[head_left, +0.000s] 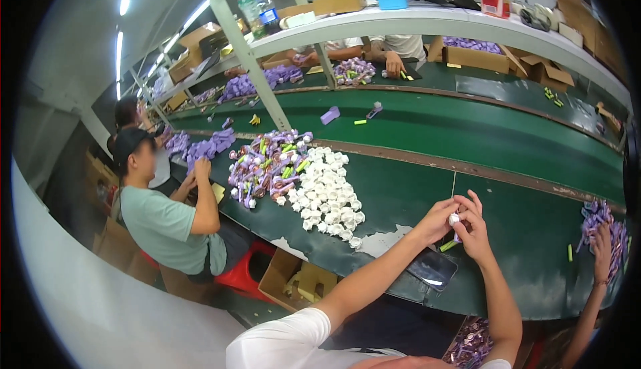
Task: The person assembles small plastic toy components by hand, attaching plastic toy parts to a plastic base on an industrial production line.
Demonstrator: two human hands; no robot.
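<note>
My left hand (435, 222) and my right hand (475, 235) meet over the green work surface, fingers pinched together. Between them is a small purple piece with a white flower-shaped cap (455, 219); fingers cover much of it. A lime-green cylinder (448, 245) shows just beneath my hands. Close to my left forearm lies a black smartphone (433, 269). To the left spreads a heap of white flower-shaped caps (328, 195), touching a mixed pile of purple pieces and green cylinders (267, 165).
A green conveyor belt (414, 125) runs behind a raised ledge. Overhead stands a shelf (427, 17) carrying bottles. A co-worker in a green shirt (163, 215) sits left; another person's hand (602, 252) reaches into purple pieces at right. An open carton (294, 279) stands below the table edge.
</note>
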